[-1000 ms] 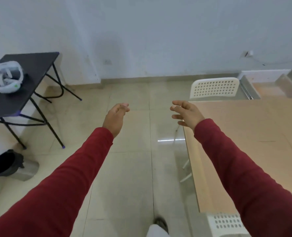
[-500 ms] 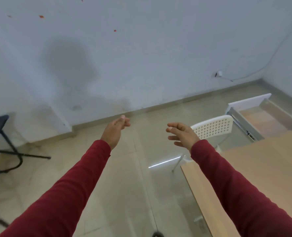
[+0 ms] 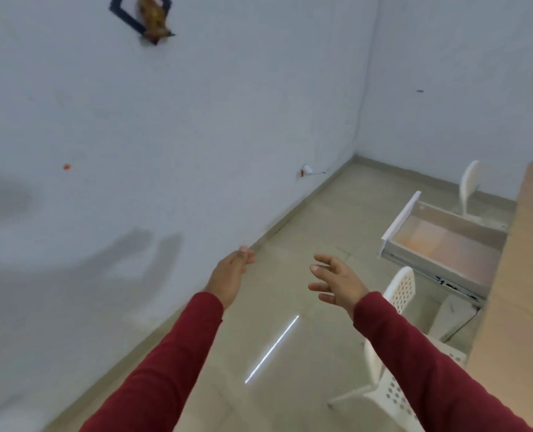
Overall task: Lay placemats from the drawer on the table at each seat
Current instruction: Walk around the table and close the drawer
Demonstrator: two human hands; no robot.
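— While both arms in red sleeves reach out over the floor, what are the hands doing?

— The left hand is held out with its fingers loosely together and holds nothing. The right hand has its fingers spread apart, also holding nothing.

— Where is the drawer?

— The drawer stands pulled open from under the wooden tabletop, beyond and to the right of the right hand, well apart from it. Its inside looks pale orange; whether that is a placemat or the bare bottom, I cannot tell.

— And seats?

— One white perforated chair stands just in front of the drawer, partly behind the right sleeve. Another white chair stands behind the drawer, near the room's corner.

— Anything left of the drawer?

— A dark frame hangs high on the wall.
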